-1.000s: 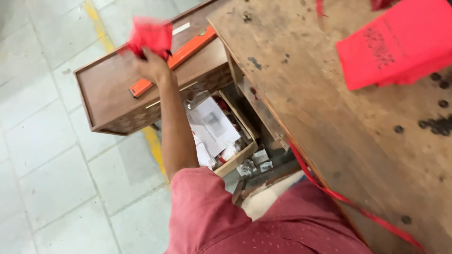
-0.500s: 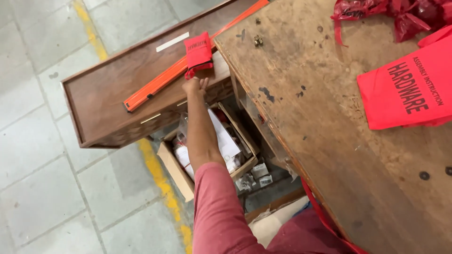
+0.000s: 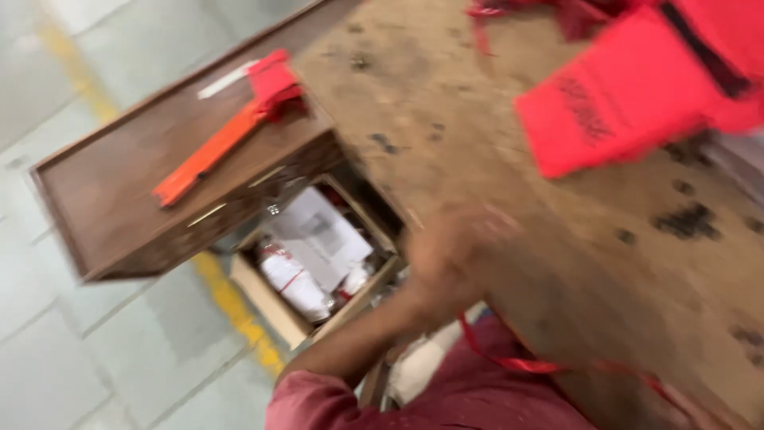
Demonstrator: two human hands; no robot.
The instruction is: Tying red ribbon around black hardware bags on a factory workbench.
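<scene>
Cardboard box [image 3: 270, 306] w/ papers [image 3: 318, 235] + white bag; left hand [image 3: 446, 255] blurred nearby.

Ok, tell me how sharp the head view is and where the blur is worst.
Head view: motion blur smears the whole frame; worst on the left hand at the worn workbench edge, where no fingers can be told apart; the red bag has streaked edges and unreadable print; the orange strip on the brown cabinet and the open box of papers are soft but recognisable; lighting is even, without glare.
</scene>
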